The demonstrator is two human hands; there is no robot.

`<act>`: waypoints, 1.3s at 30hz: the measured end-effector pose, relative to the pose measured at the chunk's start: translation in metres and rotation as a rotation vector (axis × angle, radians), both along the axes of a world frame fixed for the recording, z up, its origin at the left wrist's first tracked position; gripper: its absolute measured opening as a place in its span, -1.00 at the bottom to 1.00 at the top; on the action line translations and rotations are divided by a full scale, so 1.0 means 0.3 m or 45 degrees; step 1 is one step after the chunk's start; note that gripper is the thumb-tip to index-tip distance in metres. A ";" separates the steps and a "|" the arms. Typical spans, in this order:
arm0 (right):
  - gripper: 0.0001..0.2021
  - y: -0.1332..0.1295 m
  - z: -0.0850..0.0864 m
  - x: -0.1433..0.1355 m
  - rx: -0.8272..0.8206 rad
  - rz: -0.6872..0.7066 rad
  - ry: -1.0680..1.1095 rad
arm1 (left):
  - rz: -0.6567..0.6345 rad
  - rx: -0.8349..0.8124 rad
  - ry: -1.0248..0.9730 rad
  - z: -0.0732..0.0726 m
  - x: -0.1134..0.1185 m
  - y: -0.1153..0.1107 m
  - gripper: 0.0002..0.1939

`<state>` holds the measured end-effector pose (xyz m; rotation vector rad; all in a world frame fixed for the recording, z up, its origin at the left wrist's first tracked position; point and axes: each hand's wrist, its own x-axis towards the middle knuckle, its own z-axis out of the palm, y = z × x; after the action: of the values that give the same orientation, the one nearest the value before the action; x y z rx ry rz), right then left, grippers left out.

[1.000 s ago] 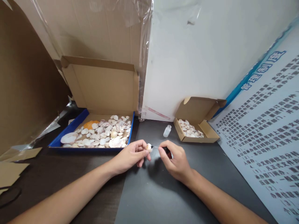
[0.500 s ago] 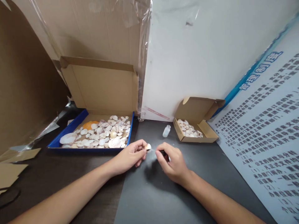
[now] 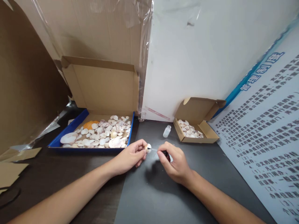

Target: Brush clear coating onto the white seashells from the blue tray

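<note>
- The left hand (image 3: 134,154) pinches a small shell (image 3: 149,146) between thumb and fingers, closed narrowly on its edge.
- The shell is held up over the grey mat (image 3: 144,196), between the two hands and in front of the open bottle (image 3: 166,132).
- The right hand (image 3: 174,160) has its fingers curled shut around the dark handle of a brush (image 3: 165,153), whose thin pale stem points left toward the shell.
- What has just changed: a second ago the brush's dark tip showed at the shell's right edge; now it lies across the shell's face. The left hand has barely moved.
- That shift suggests the brush is working over the surface rather than resting at the rim. Firm contact, and any liquid left behind, are too small to tell.
- The bottle stands uncapped on the mat, well apart from both hands, with something whitish inside.
- Left of it, a blue-sided box (image 3: 132,129) holds many loose shells (image 3: 93,136); to the right, a small cardboard box (image 3: 201,140) holds a smaller heap (image 3: 188,128). Both lids stand raised, and neither hand touches either box.
</note>
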<state>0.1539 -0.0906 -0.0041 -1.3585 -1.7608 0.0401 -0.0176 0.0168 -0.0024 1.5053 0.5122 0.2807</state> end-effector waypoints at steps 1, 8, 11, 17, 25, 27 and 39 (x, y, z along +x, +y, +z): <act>-0.89 0.000 -0.001 -0.001 -0.006 -0.002 -0.016 | 0.001 -0.005 -0.002 -0.001 0.000 0.000 -0.69; -0.89 0.001 -0.007 -0.007 0.031 0.012 -0.035 | 0.013 -0.029 -0.009 -0.007 0.003 0.001 -0.69; -0.89 0.001 -0.007 -0.008 0.034 -0.061 -0.039 | 0.030 -0.048 -0.008 -0.006 0.004 0.000 -0.69; -0.89 0.000 -0.006 -0.006 0.045 -0.013 -0.102 | 0.033 -0.059 -0.031 -0.007 0.005 0.001 -0.69; -0.88 0.001 -0.011 -0.012 0.012 -0.037 -0.062 | 0.030 -0.083 -0.059 -0.001 0.005 0.000 -0.67; -0.88 0.000 -0.013 -0.013 -0.007 -0.040 -0.051 | 0.031 -0.086 -0.069 -0.001 0.005 0.000 -0.66; -0.84 -0.001 -0.018 -0.014 -0.038 0.045 -0.044 | 0.046 -0.073 -0.055 -0.002 0.000 0.004 -0.61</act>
<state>0.1497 -0.0909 -0.0095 -1.3570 -1.8199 0.0631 -0.0177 0.0179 -0.0030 1.4323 0.5096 0.3237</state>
